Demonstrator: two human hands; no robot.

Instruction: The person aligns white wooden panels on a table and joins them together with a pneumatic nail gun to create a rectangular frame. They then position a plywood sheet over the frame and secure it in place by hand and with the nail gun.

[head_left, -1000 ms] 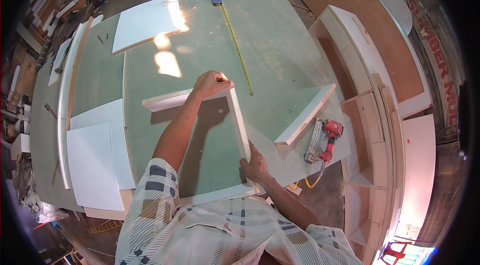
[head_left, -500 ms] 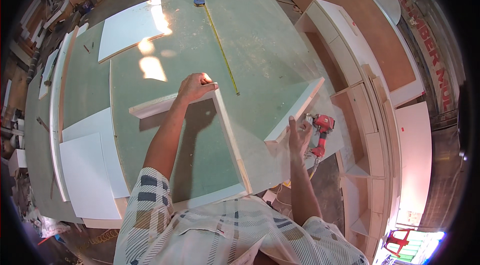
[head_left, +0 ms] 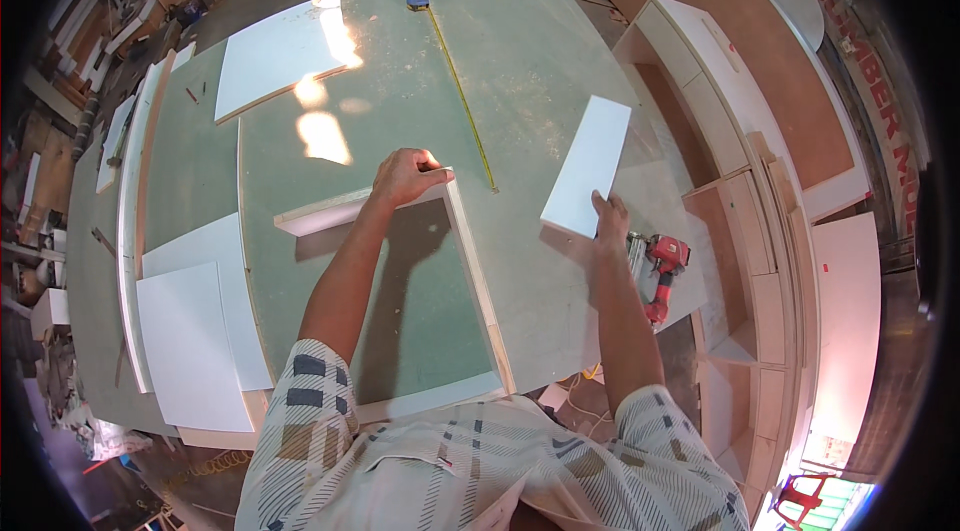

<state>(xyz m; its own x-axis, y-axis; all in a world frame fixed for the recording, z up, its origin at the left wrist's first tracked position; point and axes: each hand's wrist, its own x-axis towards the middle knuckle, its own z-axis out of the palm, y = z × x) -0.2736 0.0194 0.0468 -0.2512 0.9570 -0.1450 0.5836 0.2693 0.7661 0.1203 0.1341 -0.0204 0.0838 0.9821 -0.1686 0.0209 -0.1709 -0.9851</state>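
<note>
My left hand (head_left: 408, 178) grips the far corner of a three-sided frame (head_left: 480, 293) of white-faced boards standing on edge, fingers closed over the top edges. To its right, my right hand (head_left: 611, 217) pinches the near right edge of a short white board (head_left: 590, 163), thumb on the white face. The board is tilted, its broad face toward me. Beside my right wrist lies a red nail gun (head_left: 666, 276). The frame's near side is partly hidden by my shirt.
A tape measure (head_left: 418, 2) lies at the far side with its yellow blade drawn out toward me. White panels (head_left: 195, 346) are stacked at the left, another panel (head_left: 280, 56) behind them. A long drawer cabinet (head_left: 735, 141) stands along the table's right side.
My right hand has lifted the short board from beside the nail gun and turned its white face up, moving it slightly away from me. My left hand keeps its hold on the frame corner.
</note>
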